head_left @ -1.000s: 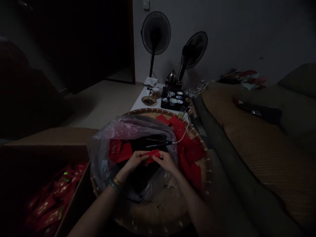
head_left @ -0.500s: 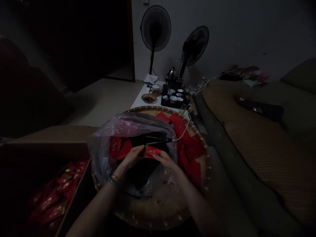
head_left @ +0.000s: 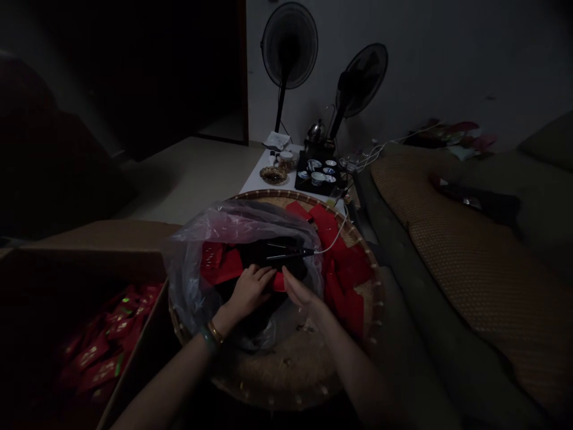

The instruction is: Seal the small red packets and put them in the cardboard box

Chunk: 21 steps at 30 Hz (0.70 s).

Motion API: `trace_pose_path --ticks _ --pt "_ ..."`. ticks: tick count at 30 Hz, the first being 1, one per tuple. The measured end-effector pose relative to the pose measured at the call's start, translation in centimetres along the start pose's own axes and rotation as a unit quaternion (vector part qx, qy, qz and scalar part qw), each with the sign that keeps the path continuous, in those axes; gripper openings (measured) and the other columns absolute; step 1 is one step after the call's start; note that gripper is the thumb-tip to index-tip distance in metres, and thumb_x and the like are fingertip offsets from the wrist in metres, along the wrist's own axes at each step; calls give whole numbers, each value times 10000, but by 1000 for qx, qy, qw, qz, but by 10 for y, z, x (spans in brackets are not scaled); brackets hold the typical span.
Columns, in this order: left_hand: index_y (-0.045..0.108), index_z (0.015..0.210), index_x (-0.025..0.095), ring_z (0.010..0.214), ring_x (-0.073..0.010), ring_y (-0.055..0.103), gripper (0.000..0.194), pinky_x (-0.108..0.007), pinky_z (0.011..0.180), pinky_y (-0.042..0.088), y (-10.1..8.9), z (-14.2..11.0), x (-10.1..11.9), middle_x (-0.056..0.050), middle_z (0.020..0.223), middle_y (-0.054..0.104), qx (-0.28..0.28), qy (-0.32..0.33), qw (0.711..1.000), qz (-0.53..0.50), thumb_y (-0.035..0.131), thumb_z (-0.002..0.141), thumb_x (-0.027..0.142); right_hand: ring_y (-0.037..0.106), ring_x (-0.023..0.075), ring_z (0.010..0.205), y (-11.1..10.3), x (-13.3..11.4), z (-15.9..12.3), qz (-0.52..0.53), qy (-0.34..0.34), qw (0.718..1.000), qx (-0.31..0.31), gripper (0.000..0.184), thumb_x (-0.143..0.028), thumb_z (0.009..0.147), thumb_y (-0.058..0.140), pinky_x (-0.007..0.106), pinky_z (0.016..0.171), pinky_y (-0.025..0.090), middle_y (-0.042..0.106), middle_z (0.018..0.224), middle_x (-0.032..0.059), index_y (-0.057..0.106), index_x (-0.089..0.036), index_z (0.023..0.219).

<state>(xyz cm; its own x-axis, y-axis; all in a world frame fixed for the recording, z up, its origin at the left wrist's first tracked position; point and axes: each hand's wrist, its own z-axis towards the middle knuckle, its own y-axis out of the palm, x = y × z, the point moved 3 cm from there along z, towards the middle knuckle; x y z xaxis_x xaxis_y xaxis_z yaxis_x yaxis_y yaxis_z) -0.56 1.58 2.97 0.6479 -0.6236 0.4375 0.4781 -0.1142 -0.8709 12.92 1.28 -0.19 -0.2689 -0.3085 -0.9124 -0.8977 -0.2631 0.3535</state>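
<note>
Between my hands is a small red packet (head_left: 279, 282), partly covered by fingers. My left hand (head_left: 250, 291), with bracelets at the wrist, lies over its left part, fingers bent onto it. My right hand (head_left: 302, 294) grips its right end, fingers close together and the thumb hidden. Just beyond them lies a black two-armed tool like a hair straightener (head_left: 290, 255), its arms apart and a white cord (head_left: 336, 236) running off right. A clear plastic bag (head_left: 185, 272) spreads around it, with red packets (head_left: 228, 267) inside on the left.
Everything rests on a round woven tray (head_left: 286, 373). More red packets (head_left: 347, 269) line its right side. At left, a cardboard box (head_left: 96, 233) holds many red packets (head_left: 105, 352). Behind stand a low table (head_left: 255, 185) with a tea set (head_left: 319, 178) and two fans (head_left: 290, 45).
My left hand has slid over the packet, hiding its printed face. My right hand has turned more upright at the packet's end. The view has shifted slightly.
</note>
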Motion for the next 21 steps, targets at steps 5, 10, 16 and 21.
trace_pose_path --ticks 5,10,16,21 --pt "554 1159 176 944 -247 486 484 -364 822 407 3 -1 -9 -86 1111 625 26 -22 999 -6 631 682 146 586 213 1028 -4 -7 -4 -30 34 998 -37 678 -720 787 301 407 938 396 680 978 99 633 -162 982" --pt "586 1092 165 878 -233 516 402 -333 751 429 -2 -2 -24 -89 985 650 71 -89 993 -26 623 694 209 624 213 896 -37 -21 -2 -109 -38 988 101 577 -626 830 323 378 786 476 668 942 124 625 -155 970" --pt "584 1097 162 901 -243 540 426 -345 786 433 -4 -2 -35 -86 998 653 115 -148 981 -46 637 683 250 551 218 975 -24 -9 -13 -570 -106 813 57 483 -181 652 672 364 820 461 555 1064 68 566 -245 1118" --pt "604 1061 155 861 -233 552 400 -335 759 447 -6 -3 -36 -89 930 647 134 -167 974 -76 649 687 288 537 270 969 1 4 -17 -728 -64 681 47 545 -83 578 707 359 725 483 507 1072 96 551 -240 1076"
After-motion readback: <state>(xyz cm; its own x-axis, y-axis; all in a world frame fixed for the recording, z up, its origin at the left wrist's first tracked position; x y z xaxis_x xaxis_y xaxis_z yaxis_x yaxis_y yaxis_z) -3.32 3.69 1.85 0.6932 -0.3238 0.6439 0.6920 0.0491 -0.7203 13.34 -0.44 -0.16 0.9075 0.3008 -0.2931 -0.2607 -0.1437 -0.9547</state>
